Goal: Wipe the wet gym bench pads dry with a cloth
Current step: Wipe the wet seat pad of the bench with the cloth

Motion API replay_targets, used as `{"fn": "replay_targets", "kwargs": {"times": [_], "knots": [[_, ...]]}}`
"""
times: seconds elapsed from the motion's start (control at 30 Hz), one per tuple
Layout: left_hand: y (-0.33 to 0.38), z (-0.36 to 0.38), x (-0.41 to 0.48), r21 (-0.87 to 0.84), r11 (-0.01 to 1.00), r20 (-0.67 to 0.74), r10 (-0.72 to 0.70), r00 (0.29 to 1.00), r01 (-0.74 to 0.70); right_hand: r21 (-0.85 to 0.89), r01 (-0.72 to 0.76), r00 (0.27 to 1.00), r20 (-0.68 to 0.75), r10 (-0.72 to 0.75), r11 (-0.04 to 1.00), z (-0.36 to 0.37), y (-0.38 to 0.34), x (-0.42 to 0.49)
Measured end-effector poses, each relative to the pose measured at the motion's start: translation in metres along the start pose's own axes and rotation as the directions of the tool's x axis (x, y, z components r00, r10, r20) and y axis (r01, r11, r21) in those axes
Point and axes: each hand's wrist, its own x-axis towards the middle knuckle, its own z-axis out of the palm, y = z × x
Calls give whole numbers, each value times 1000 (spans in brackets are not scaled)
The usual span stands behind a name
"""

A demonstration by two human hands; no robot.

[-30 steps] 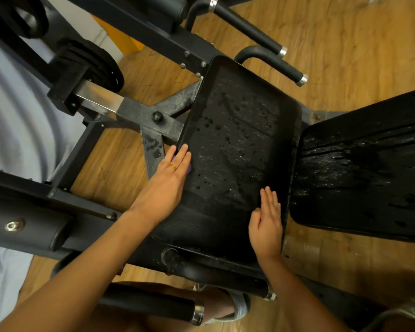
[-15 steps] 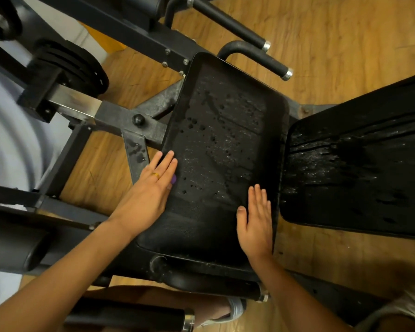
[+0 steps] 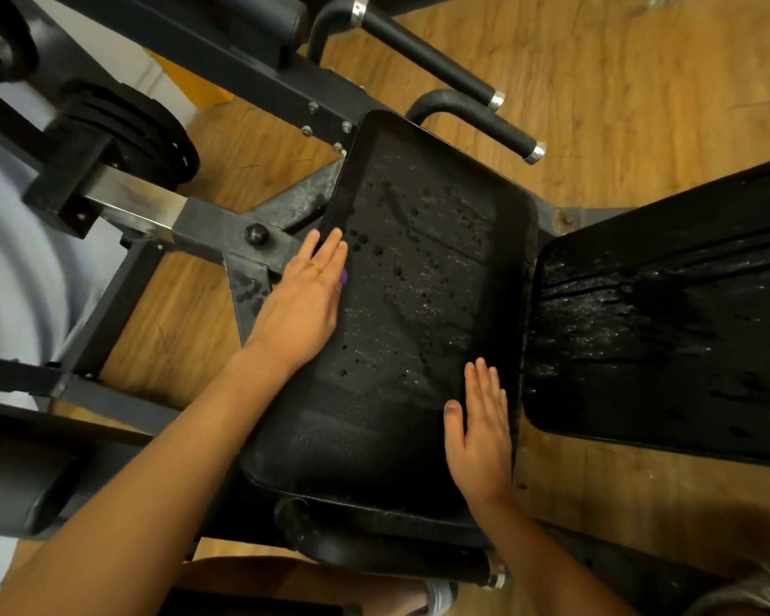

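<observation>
A black seat pad (image 3: 423,180) fills the middle of the head view, speckled with dark water spots. Its top looks textured and creased, as if a black cloth (image 3: 419,304) lies spread over it; I cannot tell for sure. My left hand (image 3: 303,300) lies flat with straight fingers on the pad's left edge. My right hand (image 3: 481,429) presses flat on the near right part. A second black pad (image 3: 667,322) at the right glistens with streaks of water.
Dark steel frame bars (image 3: 205,229) and stacked weight plates (image 3: 143,135) stand at the left. Two black handles with chrome ends (image 3: 485,126) jut out beyond the seat pad. The wooden floor (image 3: 619,82) shows all around. A foam roller (image 3: 396,553) sits below the pad's near end.
My left hand has slid farther forward along the pad's left edge. My right hand stays in the same spot on the pad. The view has shifted slightly.
</observation>
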Motion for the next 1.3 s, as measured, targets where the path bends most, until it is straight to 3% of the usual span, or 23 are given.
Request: {"fn": "replay_targets", "kwargs": {"times": [0.3, 0.67, 1.0, 1.3], "knots": [[-1, -3, 37, 4, 999, 34, -33, 999, 32, 12, 5, 1000, -23, -5, 1000, 2, 2, -1], [-4, -14, -58, -51, 997, 97, -45, 994, 50, 10, 1, 999, -36, 0, 1000, 2, 1, -1], [-5, -9, 26, -20, 1000, 20, -21, 1000, 22, 4, -3, 999, -50, 3, 1000, 3, 0, -2], [-2, -16, 103, -26, 997, 65, -72, 995, 74, 8, -12, 999, -41, 13, 1000, 2, -1, -2]]}}
